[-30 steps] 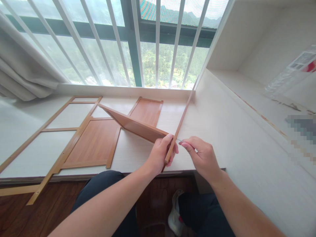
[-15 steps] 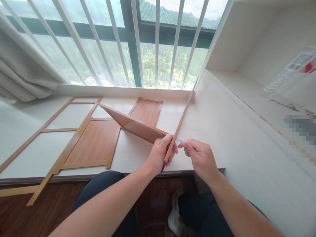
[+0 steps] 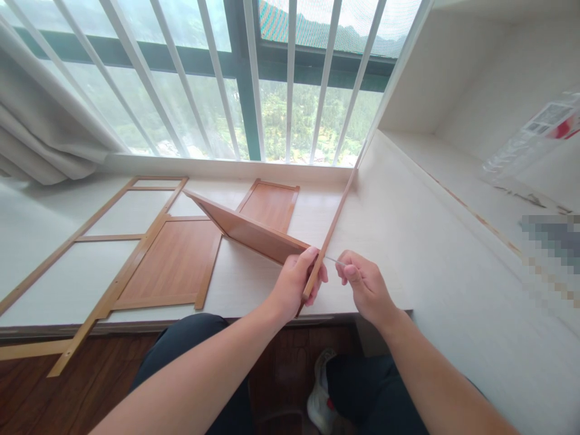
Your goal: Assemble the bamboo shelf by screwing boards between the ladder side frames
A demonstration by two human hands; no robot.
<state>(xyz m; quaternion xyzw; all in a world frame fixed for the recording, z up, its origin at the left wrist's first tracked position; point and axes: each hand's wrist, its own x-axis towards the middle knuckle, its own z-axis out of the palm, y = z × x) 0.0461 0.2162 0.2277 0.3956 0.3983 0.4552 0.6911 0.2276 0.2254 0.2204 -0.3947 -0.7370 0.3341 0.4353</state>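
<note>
Head view: one left hand [image 3: 299, 281], at the near end of a long wooden rail [image 3: 336, 220], its fingers closed round the rail beside the join with a wooden panel. One right hand [image 3: 367, 290], to the right of the rail, fingers pinched on a thin metal tool [image 3: 334, 260], whose shaft meets the rail's right side; the tool's gripped end is hidden. One wooden panel [image 3: 249, 232], tilted on edge, running from the left hand toward the far left. One long wooden rail, slanting from the left hand toward the window corner. One larger flat panel [image 3: 167, 263], lying left of the tilted panel on a white ledge [image 3: 244, 281]. One smaller flat panel [image 3: 270, 202], lying behind the tilted one, partly covered by it. One open wooden frame [image 3: 109, 238], at the left, its near end overhanging the ledge. One grey curtain [image 3: 40, 115], far left. One clear plastic packet [image 3: 534, 136], on a shelf at right.
</note>
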